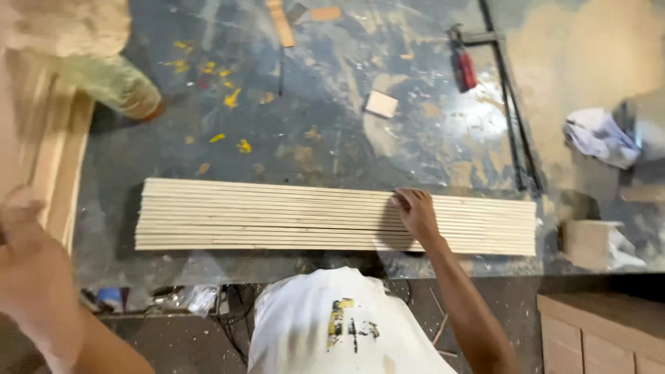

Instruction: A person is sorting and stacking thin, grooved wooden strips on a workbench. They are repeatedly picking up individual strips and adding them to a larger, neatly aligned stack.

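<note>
A row of pale wooden slats (277, 216) lies side by side on the dark, stained bench (332, 138), set close to its near edge and running from left to right. The right hand (415, 211) rests flat on the slats toward their right half, fingers spread slightly and pointing away from the person, gripping nothing. The left hand (31, 256) is raised close to the camera at the left edge, blurred; whether its fingers are curled on anything cannot be told. The two hands are well apart. Just beyond the left hand, a stack of light boards (48, 159) runs along the left side of the bench. Farther back stands a red-handled clamp (463, 62) with a black bar reaching toward the slats' right end. A small square wood offcut (381, 104) lies near the middle of the bench, well apart from the slats. A crumpled white cloth (599, 135) sits at the far right, and a pale wooden block (589, 242) sits just beside the slats' right end.
</note>
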